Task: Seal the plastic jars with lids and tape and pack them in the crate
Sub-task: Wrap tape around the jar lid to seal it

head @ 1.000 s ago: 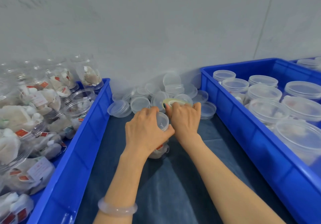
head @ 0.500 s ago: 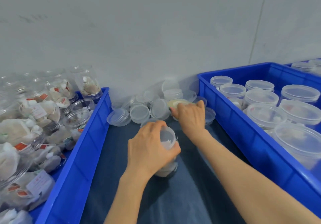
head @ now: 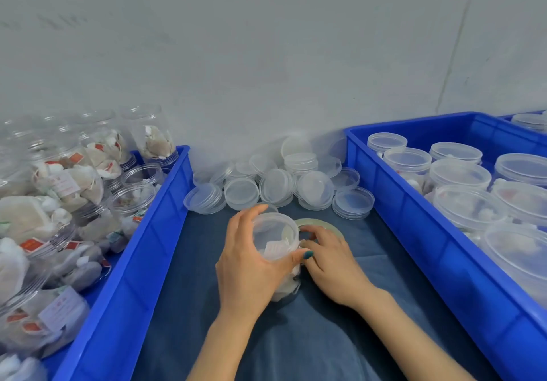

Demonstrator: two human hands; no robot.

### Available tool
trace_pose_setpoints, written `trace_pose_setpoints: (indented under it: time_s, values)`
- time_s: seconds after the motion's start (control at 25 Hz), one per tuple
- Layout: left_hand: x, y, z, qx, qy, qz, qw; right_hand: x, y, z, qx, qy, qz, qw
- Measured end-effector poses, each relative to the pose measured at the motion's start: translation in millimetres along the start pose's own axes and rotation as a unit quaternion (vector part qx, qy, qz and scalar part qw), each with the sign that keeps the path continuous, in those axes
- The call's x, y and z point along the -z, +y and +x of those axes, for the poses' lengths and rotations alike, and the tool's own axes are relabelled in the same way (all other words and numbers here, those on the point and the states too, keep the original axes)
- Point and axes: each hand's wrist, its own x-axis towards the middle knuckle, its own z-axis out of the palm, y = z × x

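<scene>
1. My left hand (head: 245, 265) wraps curled fingers round the lidded jar (head: 273, 238), upright on the blue cloth (head: 296, 336).
2. My right hand (head: 334, 265) curls its fingers on the tape roll (head: 328, 223), at the jar's 2 o'clock, just beside it.
3. Loose lids (head: 241, 193) at 12 o'clock.
4. Right crate (head: 414, 232) at 3, left crate (head: 142, 247) at 9.
</scene>
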Motion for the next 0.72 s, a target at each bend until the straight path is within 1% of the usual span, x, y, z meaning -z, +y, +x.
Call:
trace_pose_setpoints:
  time_s: [0.04,0.08,0.16,0.2,0.24,0.28,0.36,0.4,0.44,0.48,0.52,0.56,0.6,0.64,0.68,0.72]
  values:
    - [-2,-2,-3,0.007,0.019,-0.033,0.999,6,-3,-3,0.002,-0.001,0.076,0.997]
    - [-3,-5,-4,0.014,0.032,-0.061,0.998,12,-9,-8,0.005,-0.008,0.165,0.986]
    - [-5,-8,-7,0.022,0.033,-0.091,0.995,21,-24,-17,0.016,-0.064,0.345,0.936]
    - [-7,-10,-8,0.021,0.027,-0.103,0.994,25,-35,-20,0.021,-0.087,0.381,0.92]
    - [-7,-12,-9,0.023,0.018,-0.124,0.992,28,-45,-21,0.026,-0.094,0.376,0.922]
    - [-6,-12,-10,0.025,0.009,-0.152,0.988,30,-52,-20,0.03,-0.074,0.338,0.938]
    - [-4,-14,-9,0.016,-0.007,-0.22,0.975,38,-64,-12,0.015,-0.002,0.216,0.976]
    - [-3,-15,-8,0.015,-0.004,-0.258,0.966,45,-67,-8,0.01,0.016,0.171,0.985]
    - [-2,-16,-6,0.024,0.006,-0.294,0.955,53,-69,-4,0.01,0.034,0.15,0.988]
    - [-1,-19,-3,0.042,0.019,-0.324,0.945,63,-69,-1,0.009,0.061,0.16,0.985]
    - [0,-21,-1,0.062,0.03,-0.341,0.937,77,-66,2,0.002,0.113,0.196,0.974]
    - [1,-24,1,0.081,0.037,-0.346,0.934,92,-59,5,-0.015,0.19,0.24,0.952]
    - [1,-26,2,0.096,0.036,-0.341,0.935,109,-50,9,-0.04,0.277,0.273,0.92]
    - [1,-28,2,0.105,0.032,-0.332,0.937,126,-39,11,-0.071,0.353,0.287,0.887]
    - [1,-28,2,0.112,0.024,-0.323,0.939,143,-27,13,-0.107,0.41,0.287,0.859]
    - [0,-27,0,0.116,0.015,-0.316,0.942,158,-15,14,-0.147,0.444,0.279,0.839]
